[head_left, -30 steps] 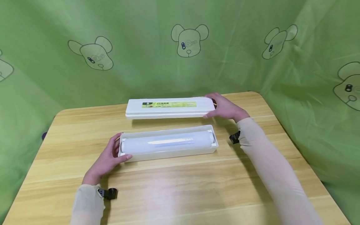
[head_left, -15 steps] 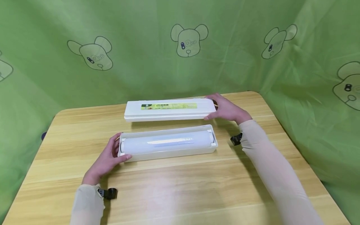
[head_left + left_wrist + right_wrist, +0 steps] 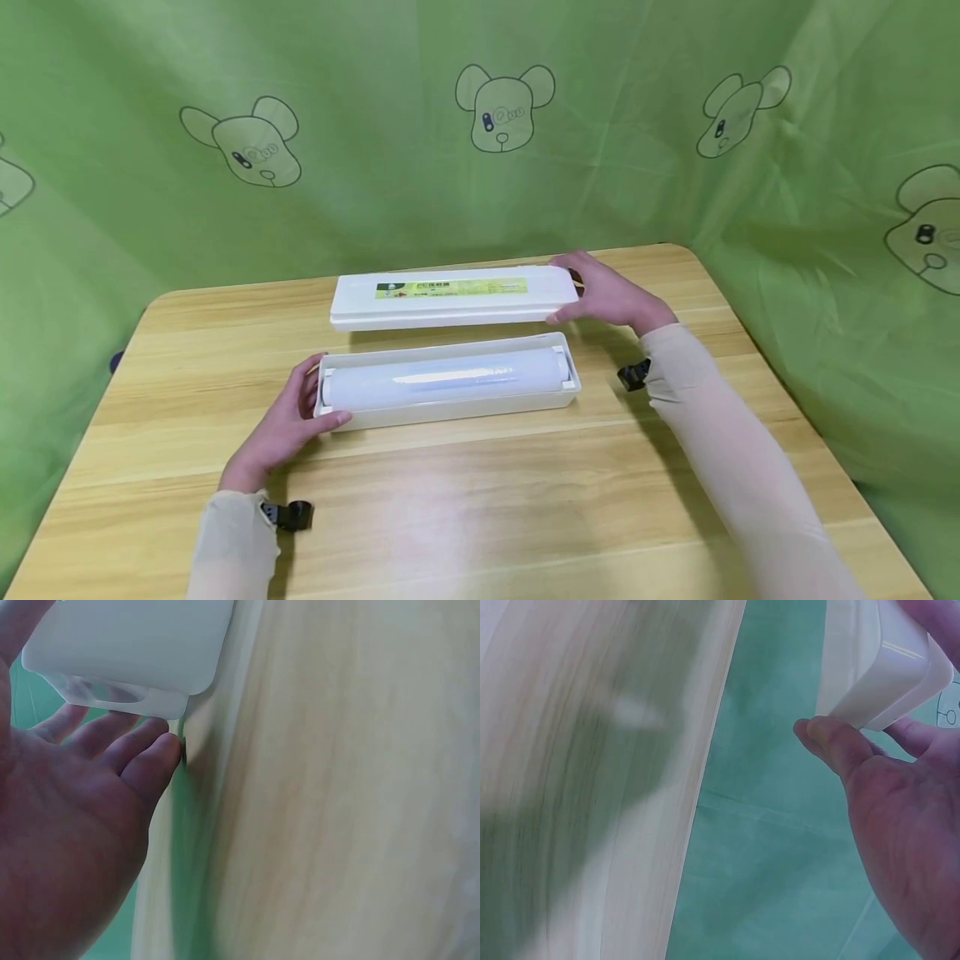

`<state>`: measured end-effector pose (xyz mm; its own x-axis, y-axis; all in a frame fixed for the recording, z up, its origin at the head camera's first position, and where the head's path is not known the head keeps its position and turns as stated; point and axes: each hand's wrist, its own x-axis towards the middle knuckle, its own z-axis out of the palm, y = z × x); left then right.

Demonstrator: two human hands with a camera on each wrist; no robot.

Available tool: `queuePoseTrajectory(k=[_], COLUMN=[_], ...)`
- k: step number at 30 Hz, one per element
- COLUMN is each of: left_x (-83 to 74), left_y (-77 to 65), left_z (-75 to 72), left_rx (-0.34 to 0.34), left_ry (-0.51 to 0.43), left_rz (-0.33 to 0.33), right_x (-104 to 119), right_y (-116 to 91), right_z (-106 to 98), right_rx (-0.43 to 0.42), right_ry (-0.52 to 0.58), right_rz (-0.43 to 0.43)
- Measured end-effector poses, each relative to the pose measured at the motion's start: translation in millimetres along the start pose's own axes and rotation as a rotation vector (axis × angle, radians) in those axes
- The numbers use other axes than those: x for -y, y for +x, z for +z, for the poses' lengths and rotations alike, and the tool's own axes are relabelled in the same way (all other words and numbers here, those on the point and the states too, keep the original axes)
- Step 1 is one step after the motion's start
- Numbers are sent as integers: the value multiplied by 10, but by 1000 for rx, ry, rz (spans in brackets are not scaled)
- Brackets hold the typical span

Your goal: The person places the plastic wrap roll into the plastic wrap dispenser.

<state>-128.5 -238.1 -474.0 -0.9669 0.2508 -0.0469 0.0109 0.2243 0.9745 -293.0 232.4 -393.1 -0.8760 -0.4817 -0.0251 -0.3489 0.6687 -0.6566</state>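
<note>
A long white cling film box (image 3: 457,412) stands on the table with its top off. Inside lies a shiny roll of cling film (image 3: 450,377). My left hand (image 3: 281,429) grips the box's left end, thumb at the near wall and fingers behind; the left wrist view shows fingertips under the box end (image 3: 135,645). Beyond the box, my right hand (image 3: 609,292) holds the white lid (image 3: 457,288) by its right end, thumb in front and fingers at the back. The lid's yellow-green label faces up. In the right wrist view, fingers wrap the lid's rounded end (image 3: 904,660).
The wooden table (image 3: 465,517) has rounded far corners. A green curtain (image 3: 390,192) with bear-head drawings hangs behind and at both sides. Small black cameras sit at the left wrist (image 3: 292,516) and the right wrist (image 3: 633,375).
My right hand has brought the lid slightly nearer, narrowing the gap to the box in the head view. The left hand, the box and the roll have stayed put.
</note>
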Motion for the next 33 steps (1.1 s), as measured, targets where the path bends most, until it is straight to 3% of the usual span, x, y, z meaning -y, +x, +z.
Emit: queuePoseTrajectory(k=[33], left_x=[-13], left_y=[1], left_z=[-19], left_rx=[-2], left_ry=[36], left_rz=[-13], right_x=[90], right_y=[-178], right_z=[28], right_rx=[-15], right_ry=[5], right_rz=[-10])
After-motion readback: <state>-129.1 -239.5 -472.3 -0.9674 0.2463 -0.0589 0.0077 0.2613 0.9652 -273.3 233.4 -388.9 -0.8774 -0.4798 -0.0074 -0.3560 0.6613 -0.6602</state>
